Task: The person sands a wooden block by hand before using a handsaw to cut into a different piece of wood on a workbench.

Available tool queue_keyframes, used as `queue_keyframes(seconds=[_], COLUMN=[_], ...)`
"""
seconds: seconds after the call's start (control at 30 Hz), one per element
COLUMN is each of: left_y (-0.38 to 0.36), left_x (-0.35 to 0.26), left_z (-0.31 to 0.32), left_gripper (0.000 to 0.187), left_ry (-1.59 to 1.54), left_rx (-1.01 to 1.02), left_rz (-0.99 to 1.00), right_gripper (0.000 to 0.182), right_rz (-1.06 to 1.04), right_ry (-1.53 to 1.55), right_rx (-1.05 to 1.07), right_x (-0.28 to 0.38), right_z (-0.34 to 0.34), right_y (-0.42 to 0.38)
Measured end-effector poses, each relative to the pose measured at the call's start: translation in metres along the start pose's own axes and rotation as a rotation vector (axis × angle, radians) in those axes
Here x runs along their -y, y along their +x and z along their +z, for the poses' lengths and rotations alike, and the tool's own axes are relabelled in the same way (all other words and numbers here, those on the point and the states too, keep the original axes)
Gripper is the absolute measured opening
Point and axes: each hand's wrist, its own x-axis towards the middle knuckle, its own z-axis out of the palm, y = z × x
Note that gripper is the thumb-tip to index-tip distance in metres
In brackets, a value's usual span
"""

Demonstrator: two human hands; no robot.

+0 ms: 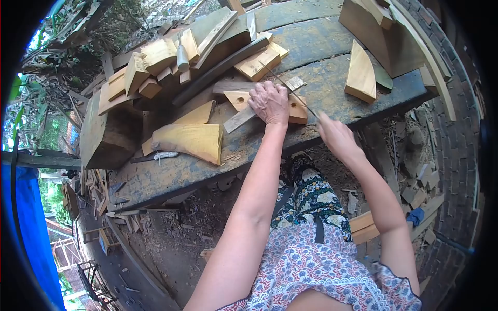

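Note:
My left hand (270, 103), its fingers curled down, grips a light wooden block (298, 110) with round holes on the bench. A flat greyish wood strip (239, 120) sticks out from under this hand toward the left. My right hand (338, 137) is closed around the near end of a long thin dark rod-like tool (301, 97). The tool slants up and left across the block, passing close to my left fingers. Its handle is hidden in my right hand.
Curved wooden pieces (189, 141) lie left on the worn bench (150, 181). Behind them stand stacked offcuts (158, 54) with a grey-handled chisel-like tool (182, 58). To the right are a wedge-shaped block (360, 75) and a large board (381, 44). Wood scraps litter the ground.

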Motion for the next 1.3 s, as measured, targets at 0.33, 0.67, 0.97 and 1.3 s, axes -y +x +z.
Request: queue_keyframes(seconds=[0.33,0.67,0.97,1.3], left_y=[-0.001,-0.001,-0.001,0.0], left_x=[0.001,-0.001,0.002,-0.001], left_z=[0.002,0.002,0.005,0.001], left_gripper=[0.022,0.022,0.022,0.023], left_ry=[-0.003,0.054,0.021,0.101], left_rx=[-0.003,-0.017,0.016,0.008], left_rz=[-0.002,-0.009,-0.016,-0.034], right_gripper=[0.014,0.012,0.012,0.013], right_rz=[0.098,0.014,0.061,0.016], right_ry=[-0.042,-0.048,-0.086,-0.052], right_rx=[0.084,0.007,0.055,0.033], right_x=[-0.004,0.013,-0.01,0.016], right_z=[-0.023,0.007,-0.023,0.004], right_y=[-0.059,0.037,-0.061,0.039])
